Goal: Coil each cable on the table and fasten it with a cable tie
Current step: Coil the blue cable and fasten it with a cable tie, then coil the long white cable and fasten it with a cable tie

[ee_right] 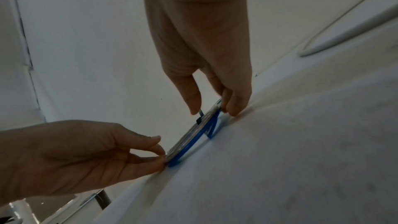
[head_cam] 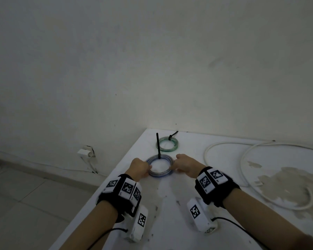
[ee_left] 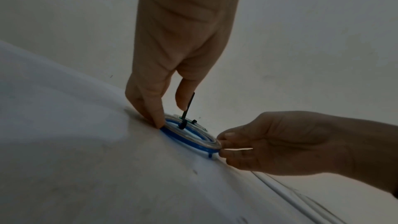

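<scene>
A coil of clear and blue cable (head_cam: 153, 173) lies flat on the white table (head_cam: 170, 204). A black cable tie (head_cam: 158, 146) stands upright from its far rim. My left hand (head_cam: 148, 167) pinches the coil's left rim, and my right hand (head_cam: 173, 166) pinches its right rim. The left wrist view shows the blue coil (ee_left: 185, 138), the tie (ee_left: 186, 108), my left hand (ee_left: 170, 117) and my right hand (ee_left: 220, 144) on the rim. In the right wrist view the coil (ee_right: 189, 140) sits between my right hand (ee_right: 213, 111) and my left hand (ee_right: 163, 152).
A green coil (head_cam: 167, 144) with a black tie on it lies just behind the blue one. A long loose white cable (head_cam: 242, 159) loops over the table's right half. The table's left edge drops to the floor beside my left arm; a wall stands behind.
</scene>
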